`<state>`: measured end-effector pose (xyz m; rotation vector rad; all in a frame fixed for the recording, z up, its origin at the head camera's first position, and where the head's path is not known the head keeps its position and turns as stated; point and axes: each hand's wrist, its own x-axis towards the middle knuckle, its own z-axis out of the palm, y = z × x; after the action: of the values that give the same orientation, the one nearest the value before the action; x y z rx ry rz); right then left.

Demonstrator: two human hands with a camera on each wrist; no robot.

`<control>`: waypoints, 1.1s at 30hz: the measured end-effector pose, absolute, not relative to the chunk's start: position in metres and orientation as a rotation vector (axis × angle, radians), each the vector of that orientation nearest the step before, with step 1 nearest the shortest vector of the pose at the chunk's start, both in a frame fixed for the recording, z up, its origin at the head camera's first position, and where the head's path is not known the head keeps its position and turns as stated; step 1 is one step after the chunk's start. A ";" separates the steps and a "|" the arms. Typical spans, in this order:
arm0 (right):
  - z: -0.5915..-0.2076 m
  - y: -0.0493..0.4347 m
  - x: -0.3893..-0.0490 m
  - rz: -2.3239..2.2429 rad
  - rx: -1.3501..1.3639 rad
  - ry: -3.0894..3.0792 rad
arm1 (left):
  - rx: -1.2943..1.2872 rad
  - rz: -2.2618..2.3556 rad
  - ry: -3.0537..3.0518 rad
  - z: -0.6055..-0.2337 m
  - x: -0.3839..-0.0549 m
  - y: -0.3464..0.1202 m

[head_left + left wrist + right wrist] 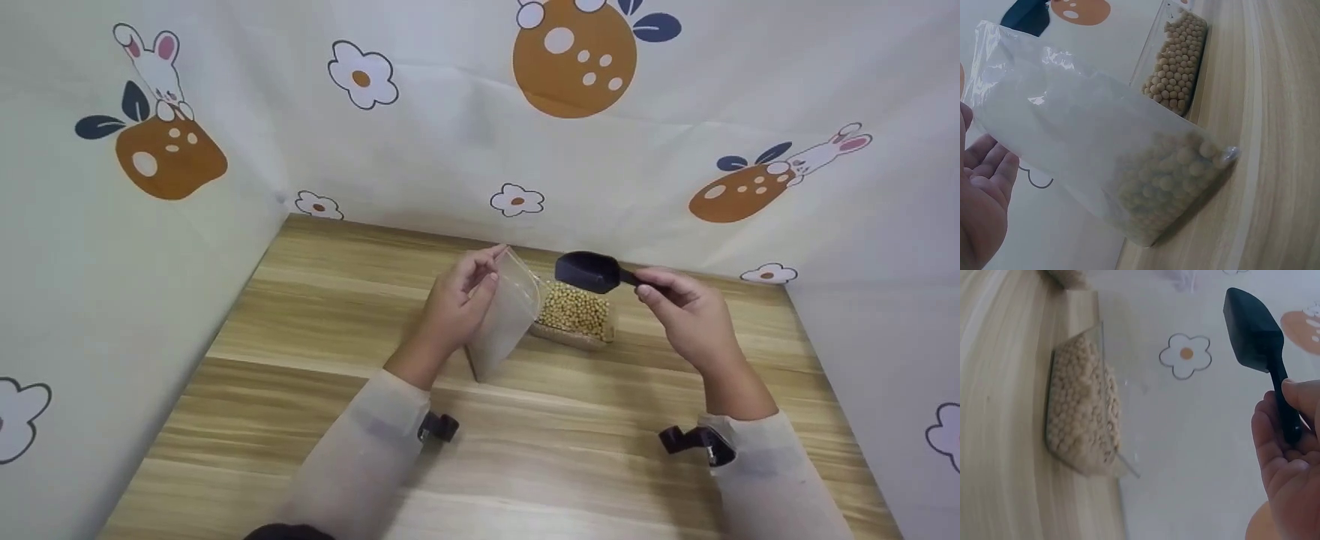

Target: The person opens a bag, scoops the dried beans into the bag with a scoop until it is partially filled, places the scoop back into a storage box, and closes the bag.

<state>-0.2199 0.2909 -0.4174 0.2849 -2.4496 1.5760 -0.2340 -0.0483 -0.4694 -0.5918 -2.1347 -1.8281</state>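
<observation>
My left hand (456,304) pinches the top edge of a clear plastic zip bag (504,322), held upright with its mouth parted toward the right. In the left wrist view, round yellowish beans (1162,180) fill the bottom of the bag, close over the table. My right hand (697,315) grips the handle of a black scoop (589,271), raised above the far edge of a clear box (574,340). No beans show in the scoop's bowl in the head view. Many soybeans (576,309) lie in the box, just right of the bag.
The wood-grain table (300,435) ends at a pale wall cloth (435,150) with fruit, rabbit and flower prints, close behind the box. Similar cloth stands along both sides. A dark wrist mount (439,427) sits on each sleeve.
</observation>
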 end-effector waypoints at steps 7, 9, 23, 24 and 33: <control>-0.432 0.313 -0.223 1.229 0.200 -2.735 | -0.582 -1.828 -2.147 -0.470 -0.233 -0.048; -0.433 0.316 -0.223 1.139 0.199 -2.814 | -0.578 -1.833 -2.149 -0.471 -0.233 -0.048; -0.426 0.324 -0.227 0.788 0.365 -3.019 | -0.603 -1.835 -2.122 -0.472 -0.233 -0.048; -0.426 0.324 -0.227 0.778 0.373 -3.024 | -0.601 -1.830 -2.125 -0.472 -0.233 -0.048; -0.423 0.317 -0.231 0.698 0.391 -3.083 | -0.602 -1.831 -2.124 -0.472 -0.233 -0.048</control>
<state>-0.2306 0.3174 -0.4232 0.3910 -3.0834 0.6980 -0.2333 -0.0485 -0.4717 -0.6016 -2.1235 -1.8306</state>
